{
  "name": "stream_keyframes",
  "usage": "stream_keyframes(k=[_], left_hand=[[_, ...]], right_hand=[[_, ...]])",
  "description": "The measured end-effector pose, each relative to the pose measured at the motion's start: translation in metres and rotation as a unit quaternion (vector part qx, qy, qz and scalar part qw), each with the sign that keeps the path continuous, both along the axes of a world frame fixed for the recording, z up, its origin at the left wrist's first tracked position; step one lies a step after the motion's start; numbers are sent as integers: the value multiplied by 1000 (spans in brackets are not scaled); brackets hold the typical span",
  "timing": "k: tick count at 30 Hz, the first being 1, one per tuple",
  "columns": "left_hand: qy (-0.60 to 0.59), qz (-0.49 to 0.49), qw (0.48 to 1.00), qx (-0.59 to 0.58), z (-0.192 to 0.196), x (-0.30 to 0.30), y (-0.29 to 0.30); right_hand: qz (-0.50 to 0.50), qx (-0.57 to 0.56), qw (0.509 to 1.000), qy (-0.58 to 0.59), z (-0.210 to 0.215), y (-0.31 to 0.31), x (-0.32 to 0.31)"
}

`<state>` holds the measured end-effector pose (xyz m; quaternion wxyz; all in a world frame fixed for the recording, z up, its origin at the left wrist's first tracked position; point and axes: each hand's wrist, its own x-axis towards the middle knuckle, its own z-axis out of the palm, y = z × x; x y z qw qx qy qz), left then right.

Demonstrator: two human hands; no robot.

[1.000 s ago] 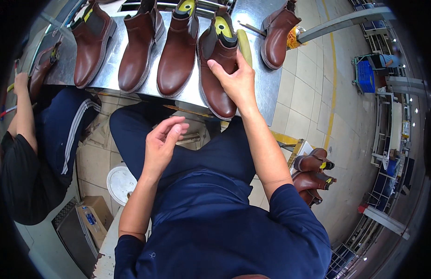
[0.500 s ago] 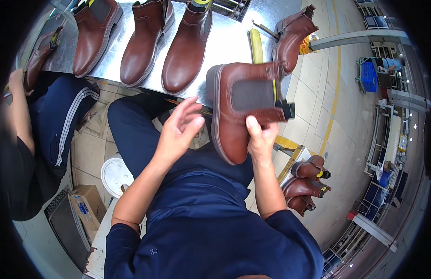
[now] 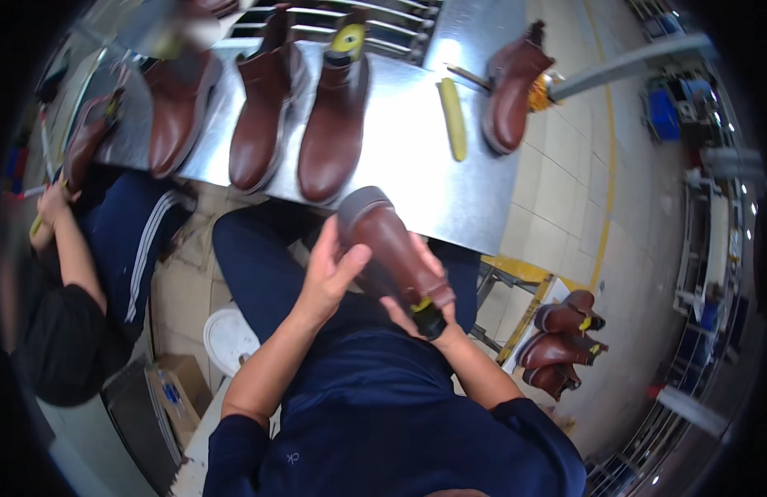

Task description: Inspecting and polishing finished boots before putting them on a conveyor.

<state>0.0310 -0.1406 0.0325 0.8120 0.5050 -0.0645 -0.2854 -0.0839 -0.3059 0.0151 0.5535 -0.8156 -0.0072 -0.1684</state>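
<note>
Gripping the boot (image 3: 393,246) by its shaft, the right hand (image 3: 451,331) has it tilted above the lap (image 3: 259,253), heel toward the surface (image 3: 408,108), opening toward the body. The left hand's (image 3: 326,277) grip is open beside the heel, thumb and fingers apart; contact I cannot tell. Other boots (image 3: 334,137) stand in a row; right of them lies a yellow stick (image 3: 454,120).

Glare on metal tabletop (image 3: 412,141) (blackened corners).

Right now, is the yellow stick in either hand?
No, the yellow stick lies on the table, apart from the left hand and right hand.
</note>
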Motion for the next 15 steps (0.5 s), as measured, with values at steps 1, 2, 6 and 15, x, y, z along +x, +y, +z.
stream_keyframes(k=[1,2,6,15], left_hand=[[12,10,1000,5,-1,-1,3],[11,13,1000,12,-3,-1,8],[9,12,1000,19,-7,1,11],[-97,-7,993,66,12,23,0]], right_hand=[[12,2,1000,-21,-3,3,4],[22,-18,999,-31,4,4,9],[29,-20,998,-45,12,12,16],[5,34,998,58,15,16,0]])
